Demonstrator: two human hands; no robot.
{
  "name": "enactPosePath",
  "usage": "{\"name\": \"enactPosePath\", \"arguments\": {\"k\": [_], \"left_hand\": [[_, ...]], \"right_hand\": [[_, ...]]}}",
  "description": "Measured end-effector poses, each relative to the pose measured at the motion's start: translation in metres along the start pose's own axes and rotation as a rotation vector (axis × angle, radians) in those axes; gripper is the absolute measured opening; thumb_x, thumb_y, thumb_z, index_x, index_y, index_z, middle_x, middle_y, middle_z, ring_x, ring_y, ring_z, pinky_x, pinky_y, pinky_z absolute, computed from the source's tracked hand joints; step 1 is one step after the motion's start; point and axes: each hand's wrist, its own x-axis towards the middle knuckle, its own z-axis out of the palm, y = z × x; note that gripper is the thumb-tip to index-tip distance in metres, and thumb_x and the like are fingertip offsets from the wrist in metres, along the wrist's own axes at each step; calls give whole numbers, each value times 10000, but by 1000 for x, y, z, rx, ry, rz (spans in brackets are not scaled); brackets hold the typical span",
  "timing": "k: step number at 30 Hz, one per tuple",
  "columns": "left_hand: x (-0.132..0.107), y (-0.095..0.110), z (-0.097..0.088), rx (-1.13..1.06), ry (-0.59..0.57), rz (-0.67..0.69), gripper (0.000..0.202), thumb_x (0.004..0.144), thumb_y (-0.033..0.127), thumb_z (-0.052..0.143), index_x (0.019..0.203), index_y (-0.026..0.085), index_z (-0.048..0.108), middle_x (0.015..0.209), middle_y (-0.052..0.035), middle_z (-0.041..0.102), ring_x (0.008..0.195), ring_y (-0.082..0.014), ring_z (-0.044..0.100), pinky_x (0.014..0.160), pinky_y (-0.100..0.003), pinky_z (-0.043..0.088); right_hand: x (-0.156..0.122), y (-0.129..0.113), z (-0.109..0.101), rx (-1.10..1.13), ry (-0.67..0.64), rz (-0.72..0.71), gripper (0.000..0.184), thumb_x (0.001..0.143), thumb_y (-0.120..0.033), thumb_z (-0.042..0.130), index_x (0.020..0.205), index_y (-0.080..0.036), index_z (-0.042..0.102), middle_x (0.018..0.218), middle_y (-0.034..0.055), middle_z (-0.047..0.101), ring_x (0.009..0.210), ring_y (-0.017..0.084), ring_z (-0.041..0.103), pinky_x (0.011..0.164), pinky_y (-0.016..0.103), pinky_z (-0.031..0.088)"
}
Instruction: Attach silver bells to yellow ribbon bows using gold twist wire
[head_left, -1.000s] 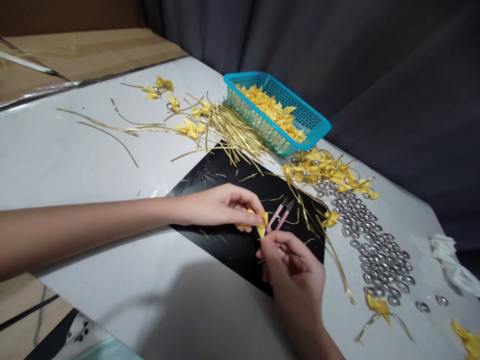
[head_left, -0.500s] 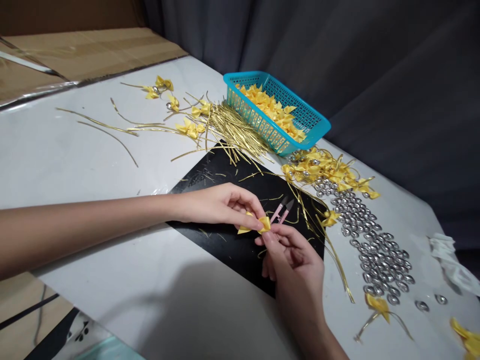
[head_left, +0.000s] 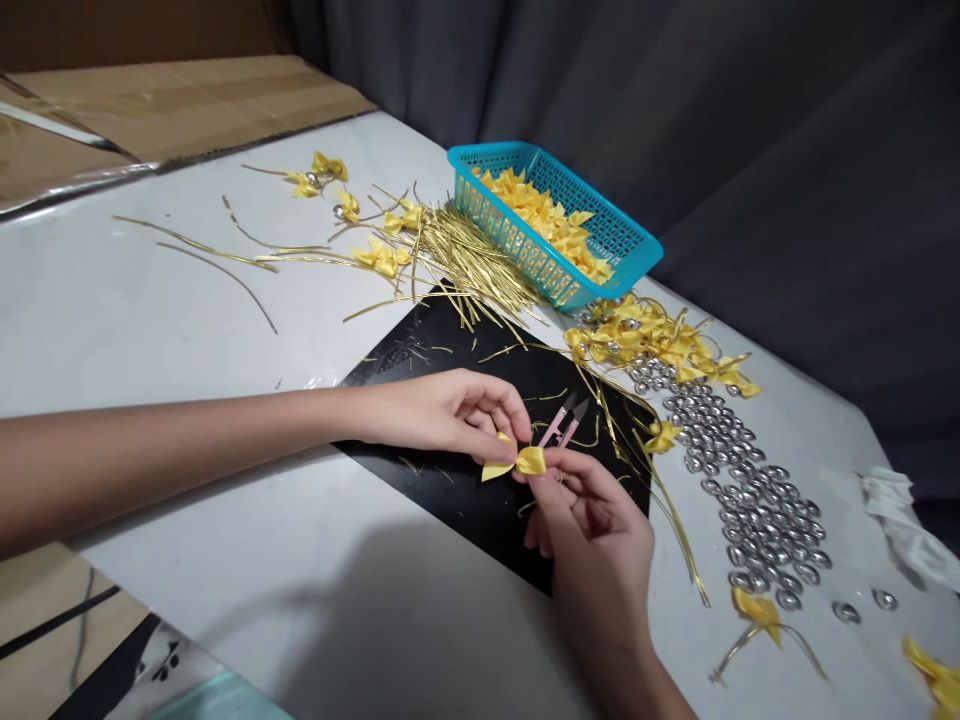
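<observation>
Both my hands pinch one small yellow ribbon bow (head_left: 531, 460) over a black mat (head_left: 420, 500). My left hand (head_left: 465, 415) reaches in from the left, thumb and finger closed on the bow's middle and left part. On the other side, my right hand (head_left: 592, 520) grips the bow's right loop between thumb and forefinger. Just behind the bow lie pink thread snips (head_left: 561, 425) with their blades pointing away. Snippets of gold tie are scattered over the mat. The fingers hide part of the bow.
A turquoise basket (head_left: 645, 262) of yellow bows stands at the back, beside a pile of gold twist ties (head_left: 476, 262). Several silver oval pieces (head_left: 765, 510) spread along the right, below a heap of tied bows (head_left: 652, 340). Crumpled white material (head_left: 904, 520) lies at the right edge.
My fingers have shifted slightly on the bow. Its right loop now shows more fully, and the left forefinger has lifted off a little.
</observation>
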Motion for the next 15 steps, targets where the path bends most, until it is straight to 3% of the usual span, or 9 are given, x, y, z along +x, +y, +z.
{"name": "enactPosePath", "arguments": {"k": [2,5,7,11,15], "left_hand": [[1,-1,0,-8,39,22,125,735,42,625,825,117,583,740,13,625,666,-60,562,664,-187,442],[0,-2,0,15,79,6,154,733,43,620,871,108,635,744,6,641,681,-67,570,694,-197,440],[0,-2,0,60,102,-22,184,747,76,616,922,104,666,735,-3,657,666,-75,571,689,-204,436],[0,-3,0,100,151,-30,150,759,142,631,897,99,673,703,-6,661,643,-79,569,665,-208,433],[1,-5,-1,1,151,-36,91,772,143,619,855,107,619,702,0,655,657,-79,591,675,-215,452]], "right_hand": [[-1,0,-1,-12,77,-33,251,718,-355,676,805,-123,640,438,-53,468,336,40,388,317,134,364],[-3,1,-2,31,182,-98,274,779,-371,632,906,-128,644,569,-7,579,347,31,385,348,162,399],[-4,2,-3,67,201,-151,270,802,-372,609,922,-131,639,702,36,640,360,24,387,367,178,418],[-7,4,-2,2,225,-223,250,846,-359,564,923,-130,627,771,64,667,371,23,411,384,172,432],[-9,3,-1,-27,211,-256,280,856,-320,556,1095,-180,510,783,37,679,351,25,402,360,150,411]]}}
